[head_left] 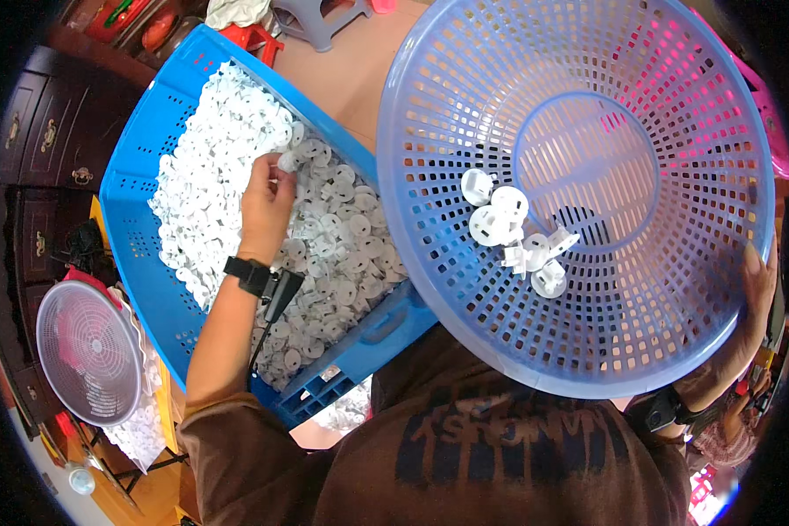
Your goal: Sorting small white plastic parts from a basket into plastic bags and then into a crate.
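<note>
Left hand [267, 203] pinches 1 white part [287, 161] over blue crate [129, 203]; right hand [757, 279] grips perforated basket [535, 377] rim.

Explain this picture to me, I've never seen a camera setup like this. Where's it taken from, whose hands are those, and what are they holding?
There's no machine here, just one person's two bare hands. The camera sits on that person's head and looks down; its very wide lens bends straight edges and leaves dark corners. The brown shirt at the bottom is the wearer's own.

On the left, a blue crate holds a heap of white pieces. The left hand is over that heap, its fingers closed on a small white piece. The right hand grips the rim of a big bluish basket, which has a few loose white parts in it.
</note>
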`<action>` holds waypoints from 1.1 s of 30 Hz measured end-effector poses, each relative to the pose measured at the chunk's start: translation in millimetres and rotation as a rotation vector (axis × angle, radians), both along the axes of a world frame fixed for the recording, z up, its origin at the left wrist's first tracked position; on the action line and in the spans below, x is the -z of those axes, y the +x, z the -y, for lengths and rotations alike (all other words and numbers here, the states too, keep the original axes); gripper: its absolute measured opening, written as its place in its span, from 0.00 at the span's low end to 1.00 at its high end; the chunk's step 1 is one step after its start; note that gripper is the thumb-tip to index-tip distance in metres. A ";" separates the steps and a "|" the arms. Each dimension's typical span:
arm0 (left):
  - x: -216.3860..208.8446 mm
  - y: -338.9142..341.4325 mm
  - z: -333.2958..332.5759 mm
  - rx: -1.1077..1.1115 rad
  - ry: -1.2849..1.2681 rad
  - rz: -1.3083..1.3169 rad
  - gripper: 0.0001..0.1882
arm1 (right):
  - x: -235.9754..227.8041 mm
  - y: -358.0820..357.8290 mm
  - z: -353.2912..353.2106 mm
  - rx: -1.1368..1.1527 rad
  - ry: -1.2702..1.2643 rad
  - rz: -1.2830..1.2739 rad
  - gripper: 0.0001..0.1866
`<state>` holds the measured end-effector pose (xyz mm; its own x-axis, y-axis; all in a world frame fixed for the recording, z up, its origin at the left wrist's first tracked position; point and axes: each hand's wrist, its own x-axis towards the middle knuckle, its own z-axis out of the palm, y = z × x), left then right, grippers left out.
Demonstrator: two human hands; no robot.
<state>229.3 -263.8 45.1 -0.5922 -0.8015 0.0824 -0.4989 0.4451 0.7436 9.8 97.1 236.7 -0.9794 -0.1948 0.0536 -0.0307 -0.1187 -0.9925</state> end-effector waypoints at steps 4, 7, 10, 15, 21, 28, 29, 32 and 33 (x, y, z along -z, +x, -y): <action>-21.8 11.1 0.7 0.018 0.336 -0.109 0.11 | 2.0 -2.0 3.9 0.018 -0.024 -0.010 0.29; -51.9 10.8 -10.3 -0.069 0.731 -0.267 0.09 | 4.3 -4.4 5.9 0.005 -0.022 0.011 0.28; -64.9 19.1 -15.3 -0.045 0.917 -0.366 0.05 | 3.7 -4.0 6.9 0.020 -0.014 0.042 0.29; -61.9 28.5 -14.3 0.008 0.963 -0.352 0.01 | 7.4 -9.4 -1.3 0.014 0.030 0.033 0.30; -5.1 27.4 -13.8 0.270 0.216 0.145 0.11 | 5.6 -11.4 -1.9 -0.091 -0.052 -0.031 0.26; -11.0 1.8 -38.1 0.263 -0.017 0.477 0.16 | 8.9 -12.1 2.0 -0.125 -0.027 0.024 0.28; -10.0 2.7 -37.1 0.267 -0.017 0.478 0.16 | 9.3 -11.4 1.6 -0.063 0.031 0.016 0.29; -4.6 10.6 -32.2 0.285 0.047 0.387 0.15 | 8.9 -8.7 4.2 -0.020 0.014 0.001 0.28; -4.3 12.5 -32.6 0.271 0.117 0.317 0.14 | 8.0 -9.0 3.2 -0.017 0.016 0.003 0.28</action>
